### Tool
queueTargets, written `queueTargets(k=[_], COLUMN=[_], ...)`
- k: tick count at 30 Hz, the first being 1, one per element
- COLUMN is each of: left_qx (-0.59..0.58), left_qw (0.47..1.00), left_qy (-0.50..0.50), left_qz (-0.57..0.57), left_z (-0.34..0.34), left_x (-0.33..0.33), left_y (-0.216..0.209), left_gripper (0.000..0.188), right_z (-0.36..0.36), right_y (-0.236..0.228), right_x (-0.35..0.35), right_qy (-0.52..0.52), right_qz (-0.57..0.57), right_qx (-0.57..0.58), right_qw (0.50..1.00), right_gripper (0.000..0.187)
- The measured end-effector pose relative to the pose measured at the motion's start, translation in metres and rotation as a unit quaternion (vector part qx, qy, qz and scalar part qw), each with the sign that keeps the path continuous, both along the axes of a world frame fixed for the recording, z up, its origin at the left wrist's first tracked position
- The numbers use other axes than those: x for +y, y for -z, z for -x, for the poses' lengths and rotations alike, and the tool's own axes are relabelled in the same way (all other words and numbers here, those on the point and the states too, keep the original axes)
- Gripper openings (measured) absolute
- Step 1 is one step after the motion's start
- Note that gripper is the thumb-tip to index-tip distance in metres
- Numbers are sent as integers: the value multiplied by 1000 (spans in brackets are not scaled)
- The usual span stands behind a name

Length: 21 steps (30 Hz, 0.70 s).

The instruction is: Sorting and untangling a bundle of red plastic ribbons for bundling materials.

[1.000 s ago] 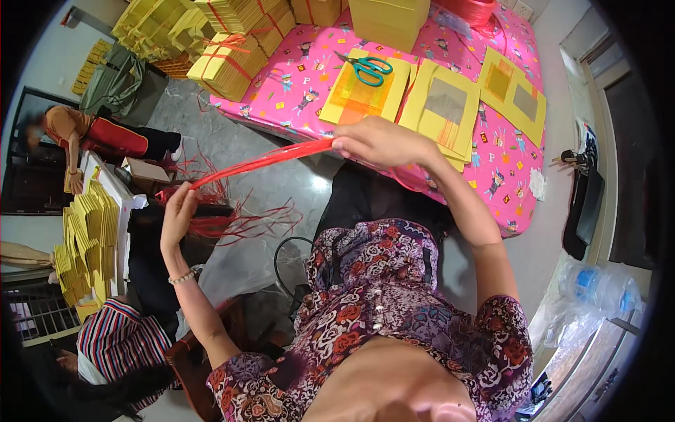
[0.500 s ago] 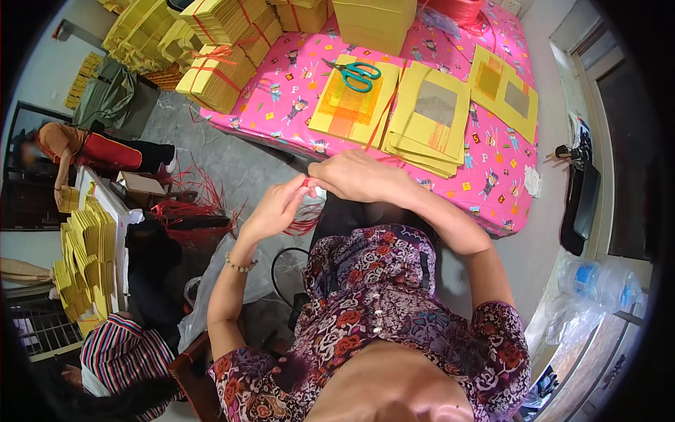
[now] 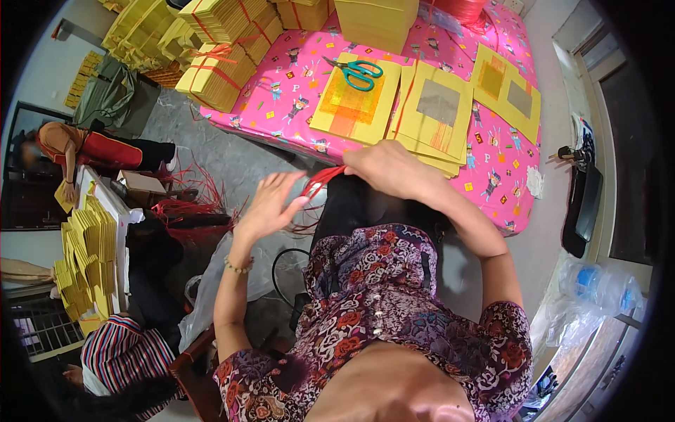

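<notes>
My right hand [image 3: 387, 167] is closed around one end of a bundle of red plastic strips [image 3: 323, 180], just off the near edge of the pink table. The strips fan out leftward from its fingers in loose loops. To their left, my left hand [image 3: 269, 206] is open, with fingers stretched and thumb apart, close to the loops. Beyond my hands lie flat yellow paper sheets [image 3: 436, 133], printed with grey and orange patches. Teal-handled scissors [image 3: 360, 75] rest on one yellow sheet [image 3: 342, 105]. A thin red strip crosses the sheets near the middle.
Tied stacks of yellow paper [image 3: 221, 77] stand at the back left of the pink patterned tablecloth [image 3: 281, 105]. A red string roll [image 3: 455, 10] sits at the back. Two people work at the left beside a yellow paper pile [image 3: 88, 246]. Red strips [image 3: 190, 200] hang there.
My hands have drawn apart. The right one moved right with the red strips, which now show spread between the hands; the left one has let go and opened.
</notes>
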<state>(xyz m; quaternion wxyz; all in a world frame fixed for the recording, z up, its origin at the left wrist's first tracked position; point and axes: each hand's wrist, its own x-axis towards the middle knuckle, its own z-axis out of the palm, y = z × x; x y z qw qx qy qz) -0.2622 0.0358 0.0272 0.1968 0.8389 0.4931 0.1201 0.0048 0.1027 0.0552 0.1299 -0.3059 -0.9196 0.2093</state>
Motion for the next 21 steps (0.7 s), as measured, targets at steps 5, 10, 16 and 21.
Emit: queueTargets(k=[5, 10, 16, 21], left_qx=[-197, -186, -78, -183], left_qw=[976, 981, 994, 974], left_qy=[-12, -9, -70, -128], left_qz=[87, 58, -14, -41], left_z=[-59, -75, -71, -73], left_x=[16, 16, 23, 26], left_y=[-18, -21, -27, -15], left_gripper=[29, 16, 14, 9], right_z=[10, 2, -25, -40], right_y=[-3, -8, -22, -10], right_x=[-3, 3, 17, 33], right_qy=[-25, -36, 44, 89], right_qz=[-38, -3, -69, -124], right_qx=[1, 40, 48, 111], right_qw=[999, 999, 995, 982], right_gripper=[17, 17, 16, 12])
